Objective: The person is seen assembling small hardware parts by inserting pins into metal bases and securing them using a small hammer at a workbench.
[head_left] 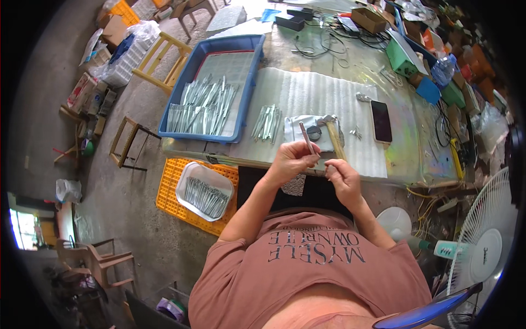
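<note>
My left hand (293,163) is closed on a slim metal strip (306,137), which points up and away from me over the near table edge. Close beside it, my right hand (344,180) has thumb and fingers pinched together; whatever they hold is too small to make out. Just beyond my hands a hammer (335,139) with a wooden handle rests on a silvery-grey pad (296,124), next to a dark round piece (314,133). A small pile of slim metal strips (267,124) lies left of the pad. Several tiny metal bits (356,132) are scattered to its right.
A blue tray (252,77) holds many metal strips at the left. Below it, a white tub (181,189) of metal pieces sits on an orange crate (167,181). A phone (381,122) lies on white foam (307,88). Fans (485,252) stand at my right; cables (350,41) lie far back.
</note>
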`<state>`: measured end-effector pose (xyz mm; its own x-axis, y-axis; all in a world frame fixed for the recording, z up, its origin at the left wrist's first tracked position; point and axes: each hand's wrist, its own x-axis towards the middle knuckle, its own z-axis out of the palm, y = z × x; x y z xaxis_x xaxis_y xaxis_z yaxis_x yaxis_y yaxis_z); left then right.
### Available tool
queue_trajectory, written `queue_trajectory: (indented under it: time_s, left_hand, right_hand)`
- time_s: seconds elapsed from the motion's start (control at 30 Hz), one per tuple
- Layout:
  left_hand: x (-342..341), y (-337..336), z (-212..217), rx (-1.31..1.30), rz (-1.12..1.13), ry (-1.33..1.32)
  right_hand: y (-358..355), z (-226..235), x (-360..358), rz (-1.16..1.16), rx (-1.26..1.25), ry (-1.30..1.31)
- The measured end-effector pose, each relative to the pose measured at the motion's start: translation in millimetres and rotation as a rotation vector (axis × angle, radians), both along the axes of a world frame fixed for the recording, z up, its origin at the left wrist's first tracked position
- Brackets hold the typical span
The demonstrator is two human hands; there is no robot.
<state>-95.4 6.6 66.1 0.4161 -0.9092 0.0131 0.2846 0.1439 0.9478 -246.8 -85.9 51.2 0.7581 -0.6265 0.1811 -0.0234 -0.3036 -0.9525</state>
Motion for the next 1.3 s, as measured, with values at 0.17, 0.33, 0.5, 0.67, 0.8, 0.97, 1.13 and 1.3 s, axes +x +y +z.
queue_trajectory:
  time_s: [0.17, 0.33, 0.5, 0.67, 0.8, 0.97, 1.13, 1.3]
  left_hand:
    - [-27.6, -7.5, -18.9, 0.019, 0.054, 0.134]
    - [-39.3, -7.7, -25.6, 0.028, 0.084, 0.112]
    - [-36.0, -6.3, -24.9, 0.038, 0.110, 0.096]
    - [-28.3, -3.4, -28.0, 0.060, 0.150, 0.056]
    - [-28.3, -5.1, -29.8, 0.065, 0.150, 0.068]
    - [-28.3, -3.5, -33.2, 0.096, 0.144, 0.068]
    - [-27.5, -2.3, -36.8, 0.101, 0.145, 0.078]
    - [-28.5, -4.7, -41.3, 0.101, 0.139, 0.105]
  right_hand:
    - [4.1, -7.9, 0.0, 0.028, 0.242, 0.049]
    - [4.3, -5.0, -9.1, -0.010, 0.007, 0.025]
    - [-24.0, -10.8, -22.8, -0.255, -0.267, 0.005]
    - [-100.3, -26.5, -22.6, -0.432, -0.395, 0.149]
    - [-134.8, -52.1, -11.4, -0.346, -0.534, 0.232]
    - [-142.1, -76.4, 0.8, -0.298, -0.790, 0.531]
    - [-135.7, -72.7, 2.8, -0.294, -0.867, 0.639]
    - [-137.2, -66.1, -10.3, -0.274, -0.595, 0.395]
